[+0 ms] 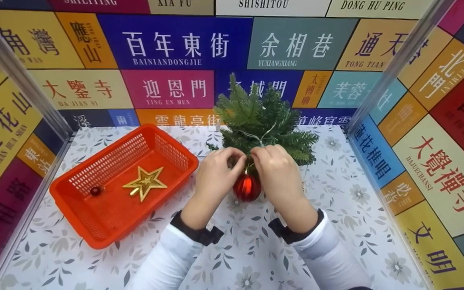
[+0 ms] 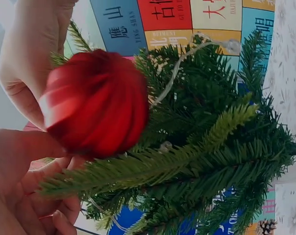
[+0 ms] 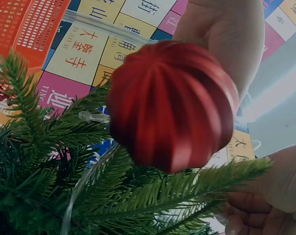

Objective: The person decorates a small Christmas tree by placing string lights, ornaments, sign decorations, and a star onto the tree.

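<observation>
A ridged, shiny red Christmas ball (image 1: 247,186) hangs between the two hands, in front of the small artificial Christmas tree (image 1: 264,117). My left hand (image 1: 218,169) curls thumb and forefinger together just above the ball's left side. My right hand (image 1: 278,169) pinches with its fingertips close above the ball's right side. Between the fingertips runs the ball's thin hanging string, partly hidden by the fingers. In the left wrist view the ball (image 2: 96,105) covers some of the fingers, and a green branch tip (image 2: 79,181) reaches toward the left hand.
To the left stands an orange-red plastic basket (image 1: 95,239) holding a gold star (image 1: 146,183) and a small dark red ball (image 1: 95,191). A clear light wire (image 1: 261,139) runs over the branches. A pinecone (image 2: 266,226) shows low by the tree. Printed panels (image 1: 175,40) surround the table.
</observation>
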The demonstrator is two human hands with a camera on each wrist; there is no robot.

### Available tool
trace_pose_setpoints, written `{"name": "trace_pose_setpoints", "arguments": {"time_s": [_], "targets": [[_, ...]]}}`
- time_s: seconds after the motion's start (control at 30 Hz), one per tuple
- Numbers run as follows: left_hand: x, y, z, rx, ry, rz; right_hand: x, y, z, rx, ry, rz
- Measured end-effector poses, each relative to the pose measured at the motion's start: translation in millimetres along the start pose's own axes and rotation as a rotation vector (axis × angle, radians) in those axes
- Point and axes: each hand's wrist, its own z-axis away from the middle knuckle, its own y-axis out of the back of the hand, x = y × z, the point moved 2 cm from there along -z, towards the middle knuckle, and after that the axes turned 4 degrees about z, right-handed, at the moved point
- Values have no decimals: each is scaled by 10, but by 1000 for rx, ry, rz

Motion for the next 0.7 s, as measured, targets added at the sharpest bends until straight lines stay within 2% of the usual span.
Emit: {"name": "trace_pose_setpoints", "arguments": {"time_s": [0.13,0.23,0.43,0.6,0.7], "targets": [[-27,-41,-48,-11,24,-30,14,-32,-24,-27,-25,28],[-37,-64,-50,-29,19,-64,25,-47,-31,-66,-46,50],[-37,-93,24,-69,-40,-142,23,-45,3,-147,-65,75],[-23,-117,69,-119,-57,-126,13,-42,18,-194,-66,55],[-22,-130,74,-123,-56,-108,7,-30,18,-196,-67,47]]}}
